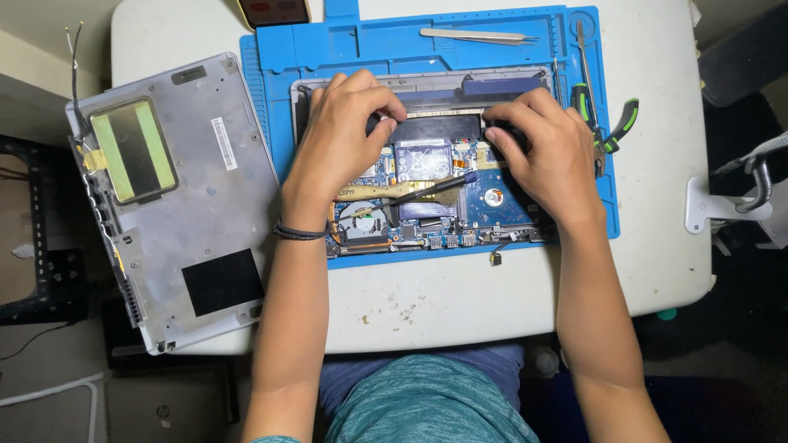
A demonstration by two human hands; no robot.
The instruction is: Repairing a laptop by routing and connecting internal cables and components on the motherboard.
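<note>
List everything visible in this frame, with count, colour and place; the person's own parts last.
opened laptop: one, blue board, on mat
battery: one, black, under both hands
brush: one, wooden handle, lying on the board
repair mat: one, blue, table centre
bottom cover: one, silver, left of mat
tweezers: one, metal, mat's top
pliers: one, green-black, mat's right edge
table: one, white
left hand: on battery
right hand: on battery

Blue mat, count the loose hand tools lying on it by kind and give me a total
On the blue mat, around the opened laptop that the left hand and right hand are pressing on:
Tweezers: 1
Screwdriver: 1
Green-handled pliers: 1
Brush, lying on the laptop's board: 1
Total: 4
</note>
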